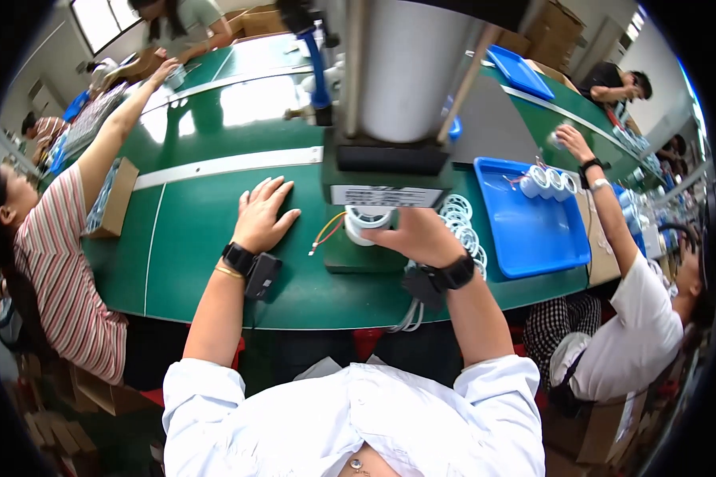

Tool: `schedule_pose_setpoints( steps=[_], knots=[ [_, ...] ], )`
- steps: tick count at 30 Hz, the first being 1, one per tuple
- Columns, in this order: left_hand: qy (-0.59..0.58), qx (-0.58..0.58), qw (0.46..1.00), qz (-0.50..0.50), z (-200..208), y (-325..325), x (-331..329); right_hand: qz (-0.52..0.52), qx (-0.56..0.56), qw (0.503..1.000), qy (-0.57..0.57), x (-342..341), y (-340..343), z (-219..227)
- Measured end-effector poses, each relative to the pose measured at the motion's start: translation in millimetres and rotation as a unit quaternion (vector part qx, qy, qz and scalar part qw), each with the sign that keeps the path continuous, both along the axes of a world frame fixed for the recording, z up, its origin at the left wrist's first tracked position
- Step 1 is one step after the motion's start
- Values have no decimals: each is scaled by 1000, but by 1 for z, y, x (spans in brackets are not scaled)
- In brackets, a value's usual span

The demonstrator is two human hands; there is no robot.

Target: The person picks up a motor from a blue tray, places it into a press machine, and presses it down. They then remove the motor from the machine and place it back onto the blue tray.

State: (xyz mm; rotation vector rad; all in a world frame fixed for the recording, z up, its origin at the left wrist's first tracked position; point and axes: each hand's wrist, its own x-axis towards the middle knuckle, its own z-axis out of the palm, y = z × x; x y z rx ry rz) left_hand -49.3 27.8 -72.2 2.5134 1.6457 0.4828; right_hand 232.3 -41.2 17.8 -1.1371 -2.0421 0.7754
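My left hand point(264, 215) lies flat on the green table, its fingers apart and nothing in them. Under the head of a bench press point(386, 171), my right hand point(422, 235) grips a white round plastic housing point(361, 229) from its right side. Red and yellow wires point(327, 230) come out of the housing's left side and lie toward my left hand. The housing rests on the dark green press base point(358, 261). The press head hides its far side, and my right fingertips are partly covered.
Several pale rings point(458, 213) lie right of my right hand. Beyond them, a blue tray point(533, 246) holds several white round housings point(549, 183). A cardboard box point(116, 203) stands at the left. Co-workers sit at both sides, one reaching across at the left point(111, 135).
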Motion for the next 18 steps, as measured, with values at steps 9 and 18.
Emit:
schedule_pose_setpoints(
  steps=[9, 18],
  knots=[
    [-8, -10, 1000, -17, -2, -1, -10, -191, -21, 970, 148, 93, 11, 1],
    [-6, -9, 1000, -26, -1, 5, -3, -422, 18, 897, -133, 246, 33, -40]
  ],
)
